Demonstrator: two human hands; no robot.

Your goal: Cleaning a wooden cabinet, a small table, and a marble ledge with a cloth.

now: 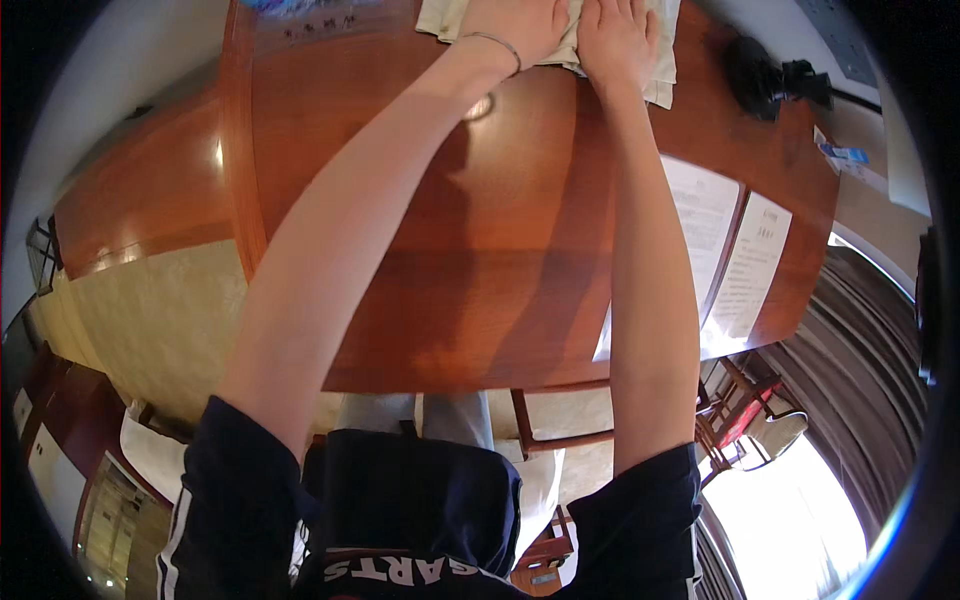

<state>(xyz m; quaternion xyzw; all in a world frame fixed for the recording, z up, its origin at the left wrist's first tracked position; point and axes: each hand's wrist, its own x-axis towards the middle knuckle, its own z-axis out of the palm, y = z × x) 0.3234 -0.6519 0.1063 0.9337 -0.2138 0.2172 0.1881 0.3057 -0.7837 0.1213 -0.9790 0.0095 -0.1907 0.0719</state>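
Note:
Both arms stretch forward over a glossy reddish-brown wooden table [450, 300]. At the top edge of the view, my left hand [525, 30] lies on a cream-coloured cloth [664, 75], its wrist wearing a thin bracelet. Beside it, my right hand [616, 37] rests on the same cloth with its fingers pointing away from me. The cloth lies on the far part of the table, and its upper part is cut off by the frame. Whether the fingers pinch any fabric cannot be seen clearly.
Printed sheets [746, 270] lie on the table to the right, partly behind my right forearm. A black device [754, 79] with a cable stands at the far right. A blue plastic item [300, 6] is at the far left. Wooden chairs [739, 420] stand beyond the near right edge.

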